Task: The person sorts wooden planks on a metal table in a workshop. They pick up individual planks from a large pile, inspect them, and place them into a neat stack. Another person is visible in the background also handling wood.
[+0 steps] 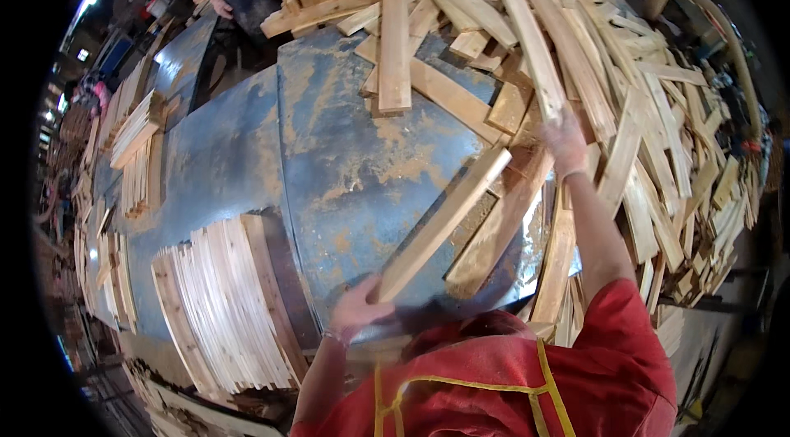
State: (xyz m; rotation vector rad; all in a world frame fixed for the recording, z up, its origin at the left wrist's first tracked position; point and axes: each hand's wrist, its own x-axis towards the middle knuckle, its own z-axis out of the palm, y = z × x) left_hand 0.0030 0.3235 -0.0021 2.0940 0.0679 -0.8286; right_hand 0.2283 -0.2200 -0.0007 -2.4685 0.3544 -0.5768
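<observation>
Head view: left hand (355, 305) grip clamped on wooden slat (444, 223); right hand (566, 143) grip unclear among slat pile (625, 108).

No packages, labels or signs show anywhere near either hand. Far off to the left of the left hand (358, 305), at the dim rim of the view, a few small bright rectangles (83, 53) glow; whether they are screens or lamps cannot be told.

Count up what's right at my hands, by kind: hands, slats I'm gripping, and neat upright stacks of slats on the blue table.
Hands: 2, left hand and right hand
Long slat gripped: 1
Upright stacks on the blue table: 2
Total: 5
</observation>
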